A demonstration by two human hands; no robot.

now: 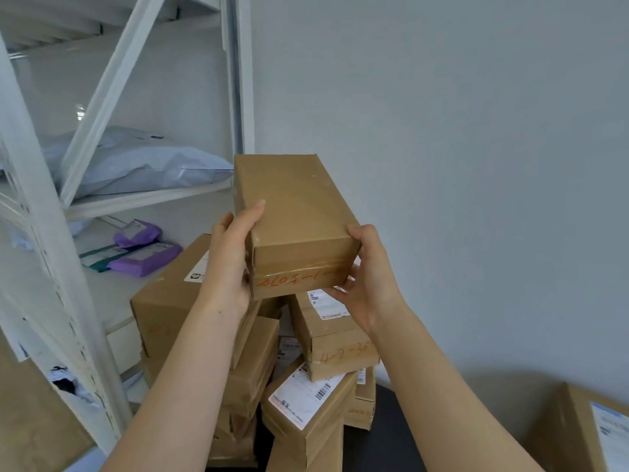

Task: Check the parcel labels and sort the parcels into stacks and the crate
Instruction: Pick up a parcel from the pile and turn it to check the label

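I see box [296, 212] held up in air above parcel pile [340, 352], right of rack [245, 80]. Left hand [228, 264] clamps box's left side, thumb on top. Right hand [371, 281] grips near right corner, fingers underneath. Red scrawl [299, 279] on near face.

Both hands [231, 264] [369, 284] hold brown parcel [296, 212] aloft

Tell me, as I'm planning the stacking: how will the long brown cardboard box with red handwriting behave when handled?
Probably stiff: the long brown cardboard box shows straight edges though the left hand and right hand grip only its near end. Likely light, held out that way. Its glossy clear tape may feel slippery.
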